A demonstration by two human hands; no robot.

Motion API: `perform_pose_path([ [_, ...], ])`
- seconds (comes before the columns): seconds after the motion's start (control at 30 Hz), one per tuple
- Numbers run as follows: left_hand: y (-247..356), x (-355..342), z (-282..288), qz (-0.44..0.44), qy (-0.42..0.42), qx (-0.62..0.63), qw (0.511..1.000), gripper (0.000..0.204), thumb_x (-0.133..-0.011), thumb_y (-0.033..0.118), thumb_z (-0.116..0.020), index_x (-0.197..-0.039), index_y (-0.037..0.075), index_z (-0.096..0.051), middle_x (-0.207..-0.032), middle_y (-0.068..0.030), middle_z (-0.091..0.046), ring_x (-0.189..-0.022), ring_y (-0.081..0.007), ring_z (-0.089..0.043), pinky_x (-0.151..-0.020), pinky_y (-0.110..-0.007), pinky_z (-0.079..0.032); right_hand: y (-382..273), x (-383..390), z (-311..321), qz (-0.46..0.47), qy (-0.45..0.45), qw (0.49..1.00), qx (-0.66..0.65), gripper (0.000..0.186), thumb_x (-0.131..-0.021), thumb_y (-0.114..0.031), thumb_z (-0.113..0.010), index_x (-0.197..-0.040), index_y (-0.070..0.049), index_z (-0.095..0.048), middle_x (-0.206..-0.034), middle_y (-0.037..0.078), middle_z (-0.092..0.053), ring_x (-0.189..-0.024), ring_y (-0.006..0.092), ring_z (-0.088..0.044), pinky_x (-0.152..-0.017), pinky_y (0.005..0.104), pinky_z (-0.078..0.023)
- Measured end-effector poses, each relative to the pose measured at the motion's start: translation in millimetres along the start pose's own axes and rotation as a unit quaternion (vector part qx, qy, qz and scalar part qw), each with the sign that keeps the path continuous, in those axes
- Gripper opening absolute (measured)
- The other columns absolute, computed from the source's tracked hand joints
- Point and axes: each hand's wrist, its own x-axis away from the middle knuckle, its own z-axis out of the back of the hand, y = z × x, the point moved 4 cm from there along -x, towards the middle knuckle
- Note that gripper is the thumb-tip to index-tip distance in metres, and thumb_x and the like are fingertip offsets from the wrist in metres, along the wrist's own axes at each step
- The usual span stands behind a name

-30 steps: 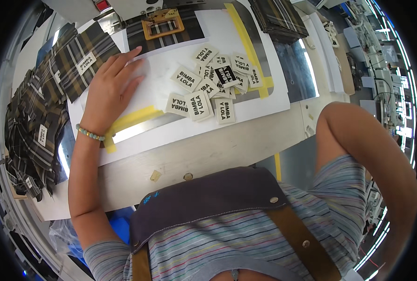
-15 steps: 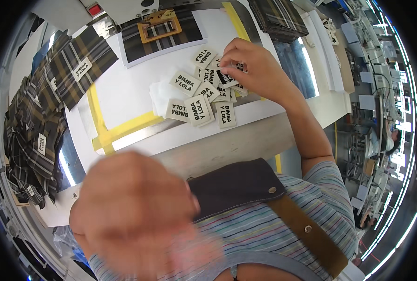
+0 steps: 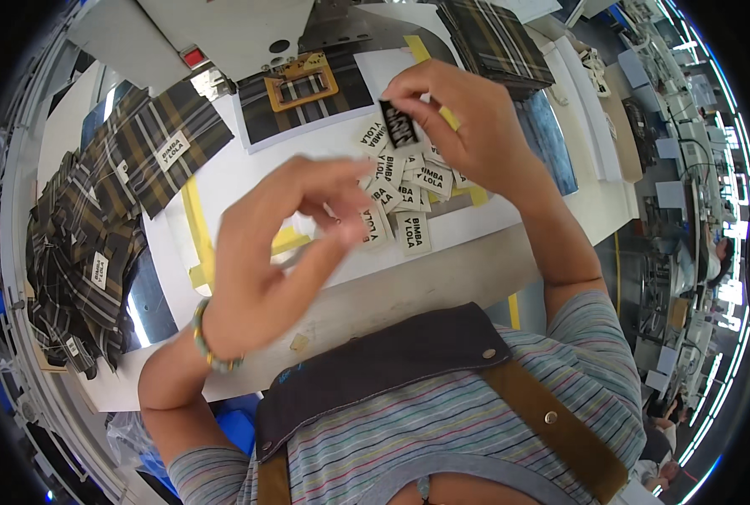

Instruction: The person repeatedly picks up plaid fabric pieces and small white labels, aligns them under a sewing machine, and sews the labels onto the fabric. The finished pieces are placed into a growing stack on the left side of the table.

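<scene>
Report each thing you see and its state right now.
Black label, held near one end
Right hand, pinching it
Left hand, open, blurred
Pale labels, loosely piled, overlapping
Plaid piece, laid flat
Amber frame, resting on it
Plaid stack, piled up
Plaid heap, loosely overlapping, some pieces labelled

Left of centre, the bare left hand [image 3: 261,252] is looking blurred, partly hiding pale rectangular labels [image 3: 413,233]; the top edge is cropping a boxy white machine [image 3: 223,38].
</scene>
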Motion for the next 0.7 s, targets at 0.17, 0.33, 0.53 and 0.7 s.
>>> perform_pose_path([
  [0.17,-82,-15,-10,0.209,-0.075,0.429,0.876,0.041,-0.112,0.023,-0.062,-0.146,0.000,-0.057,-0.134,-0.0104,-0.069,-0.123,-0.0204,-0.068,-0.103,-0.033,-0.053,-9,-10,-41,0.028,0.028,0.957,-0.289,0.008,-0.101,-0.003,-0.069,-0.109,-0.003,-0.069,-0.126,0.012,-0.073,-0.111,0.0203,-0.071,-0.094,0.0334,-0.056],
  [0.33,-92,-22,-6,0.158,-0.029,0.407,0.899,0.030,-0.108,0.020,-0.068,-0.132,0.003,-0.065,-0.117,-0.0041,-0.075,-0.108,-0.0118,-0.070,-0.095,-0.028,-0.054,10,-1,-75,-0.191,-0.047,0.827,-0.527,0.007,-0.104,-0.004,-0.066,-0.110,-0.005,-0.071,-0.139,0.010,-0.068,-0.124,0.0160,-0.065,-0.106,0.0328,-0.054],
  [0.53,-114,-15,-1,0.209,0.081,0.306,0.925,0.014,-0.104,0.019,-0.075,-0.108,0.005,-0.074,-0.095,0.0010,-0.076,-0.084,-0.0045,-0.063,-0.081,-0.022,-0.052,18,-3,-69,-0.272,-0.076,0.837,-0.470,0.037,-0.115,-0.030,-0.053,-0.132,-0.002,-0.069,-0.128,0.009,-0.072,-0.113,0.0147,-0.068,-0.099,0.0326,-0.056],
  [0.7,-117,-15,2,0.222,0.116,0.295,0.922,0.011,-0.105,0.016,-0.074,-0.108,0.006,-0.076,-0.095,0.0016,-0.076,-0.082,-0.0047,-0.062,-0.080,-0.021,-0.051,18,-8,-70,-0.221,-0.054,0.907,-0.356,0.032,-0.104,-0.025,-0.073,-0.127,-0.003,-0.074,-0.115,0.006,-0.076,-0.098,0.0107,-0.069,-0.084,0.0292,-0.056],
])
